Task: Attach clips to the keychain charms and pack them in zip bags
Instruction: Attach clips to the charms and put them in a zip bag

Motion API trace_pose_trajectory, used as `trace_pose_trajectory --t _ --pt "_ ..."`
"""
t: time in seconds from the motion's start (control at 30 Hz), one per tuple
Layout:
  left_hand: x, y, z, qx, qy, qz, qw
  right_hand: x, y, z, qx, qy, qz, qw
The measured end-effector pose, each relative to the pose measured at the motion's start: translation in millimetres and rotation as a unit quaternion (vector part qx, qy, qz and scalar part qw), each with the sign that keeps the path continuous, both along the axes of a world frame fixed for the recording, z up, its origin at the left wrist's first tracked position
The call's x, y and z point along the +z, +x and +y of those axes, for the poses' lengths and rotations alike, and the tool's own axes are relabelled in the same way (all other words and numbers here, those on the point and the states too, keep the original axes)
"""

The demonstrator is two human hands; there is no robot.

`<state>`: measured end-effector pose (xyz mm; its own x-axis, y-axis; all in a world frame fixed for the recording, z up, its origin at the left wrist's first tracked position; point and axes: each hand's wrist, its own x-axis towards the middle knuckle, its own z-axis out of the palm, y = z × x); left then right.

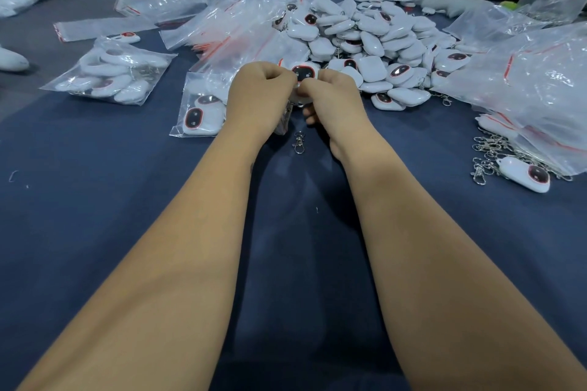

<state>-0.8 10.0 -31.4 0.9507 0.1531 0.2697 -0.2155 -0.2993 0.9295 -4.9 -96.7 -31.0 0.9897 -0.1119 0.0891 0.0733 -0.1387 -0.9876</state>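
Two hands meet mid-surface, the left hand and right hand both curled, pinching one white rounded keychain charm with a red-ringed dark face between them. Its silver metal clip dangles below, before the heap of loose white charms.

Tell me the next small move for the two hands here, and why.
Probably finish hooking the clip on. Both hands, left hand and right hand, pinch one white rounded charm with a red-ringed dark face, and a silver metal swivel clip hangs below them. The join itself is hidden by fingers. A clear red-striped zip bag lies just left, likely next.
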Motion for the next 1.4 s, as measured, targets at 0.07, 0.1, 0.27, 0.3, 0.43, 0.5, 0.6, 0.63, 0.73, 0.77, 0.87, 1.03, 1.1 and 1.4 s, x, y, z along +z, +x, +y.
trace_pose_trajectory --t 0.07,0.1,0.27,0.3,0.43,0.5,0.6,0.63,0.73,0.77,0.87,1.03,1.1,1.4 --pt "-0.4 0.5 0.1 -0.002 0.002 0.002 1.000 0.3 -0.4 1.3 -0.004 0.018 -0.005 1.000" --pt "-0.6 0.8 0.2 -0.002 0.006 0.003 1.000 0.6 -0.6 1.3 -0.004 0.034 -0.009 0.999" --pt "-2.1 3.8 0.9 0.004 0.017 0.013 1.000 1.3 -1.9 -0.5 0.001 0.059 -0.020 0.998" --pt "-2.6 4.3 0.9 0.004 0.019 0.014 1.000 0.9 -1.7 -0.7 0.002 0.056 -0.021 0.998" --pt "-3.7 5.0 0.4 0.007 0.033 0.018 0.999 0.0 -0.9 -1.5 0.009 0.041 -0.021 0.999" --pt "-3.5 5.3 0.4 0.009 0.039 0.018 0.999 -0.1 -0.1 -2.6 0.011 0.031 -0.021 0.999" --pt "-3.2 5.1 0.9 0.009 0.043 0.019 0.999 -0.1 0.5 -3.1 0.015 0.024 -0.020 0.999" --pt "-3.0 4.9 1.0 0.007 0.041 0.018 0.999 0.1 0.1 -2.9 0.013 0.026 -0.019 0.999" --pt "-2.0 4.4 0.8 0.005 0.041 0.015 0.999 1.2 -1.5 -2.3 0.003 0.055 -0.012 0.998" --pt "-1.7 4.3 0.8 0.005 0.040 0.016 0.999 1.8 -1.9 -2.2 0.002 0.063 -0.010 0.998" --pt "-1.7 4.0 1.7 0.003 0.039 0.017 0.999 2.7 -2.6 -1.9 0.005 0.068 -0.010 0.998" --pt "-0.7 3.6 1.0 0.014 0.063 -0.002 0.998 3.5 -3.1 -1.8 0.006 0.079 -0.007 0.997" --pt "-0.7 3.9 0.6 0.018 0.075 -0.010 0.997 3.3 -2.6 -1.4 0.007 0.078 -0.004 0.997" --pt "0.0 0.8 1.0 0.003 0.020 -0.005 1.000 0.5 0.5 -2.1 0.003 0.093 -0.003 0.996"
